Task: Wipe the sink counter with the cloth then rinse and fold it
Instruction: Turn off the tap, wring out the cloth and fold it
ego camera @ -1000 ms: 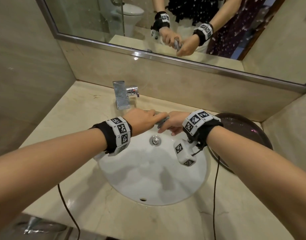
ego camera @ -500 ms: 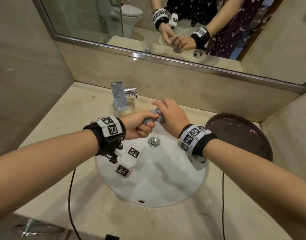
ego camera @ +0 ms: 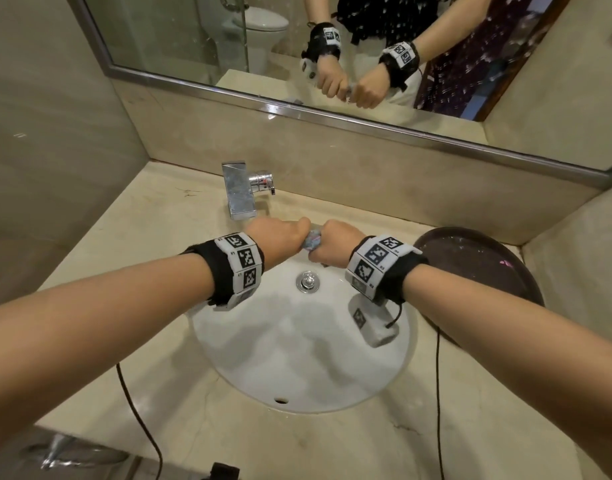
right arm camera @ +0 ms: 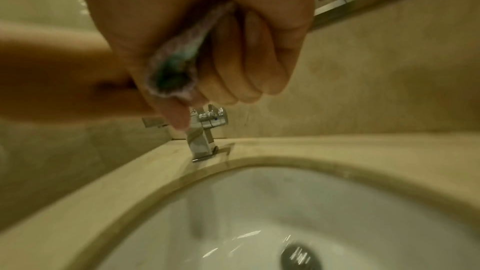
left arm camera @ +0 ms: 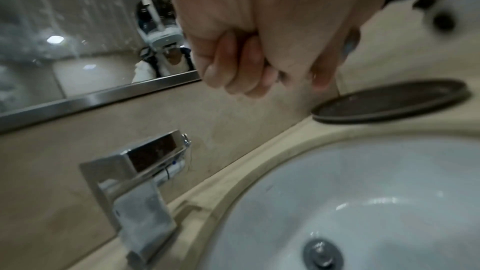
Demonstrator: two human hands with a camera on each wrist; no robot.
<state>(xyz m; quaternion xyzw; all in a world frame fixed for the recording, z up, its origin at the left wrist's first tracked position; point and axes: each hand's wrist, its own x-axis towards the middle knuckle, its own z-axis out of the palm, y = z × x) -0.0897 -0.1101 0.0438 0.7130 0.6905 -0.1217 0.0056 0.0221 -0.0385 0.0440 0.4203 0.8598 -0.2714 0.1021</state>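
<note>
A small greyish-blue cloth (ego camera: 312, 239) is rolled into a tight twist and held over the back of the white sink basin (ego camera: 263, 368). My left hand (ego camera: 280, 233) grips its left end in a fist, and my right hand (ego camera: 335, 242) grips its right end. In the right wrist view the cloth (right arm camera: 176, 65) sticks out from the curled fingers (right arm camera: 233, 73) as a rolled end with green inside. The left wrist view shows the left hand (left arm camera: 249, 65) fisted, with only a sliver of the cloth (left arm camera: 350, 44) visible. Most of the cloth is hidden inside the fists.
A square chrome faucet (ego camera: 240, 192) stands on the beige marble counter (ego camera: 124, 237) just behind and left of my hands. A dark round tray (ego camera: 488, 258) lies on the counter at the right. The chrome drain (ego camera: 308, 280) sits below my hands. A mirror (ego camera: 332, 46) runs along the back wall.
My hands have turned from loose, opposed grips into two tight fists side by side on the cloth, twisting it. They have shifted slightly toward the back of the basin.
</note>
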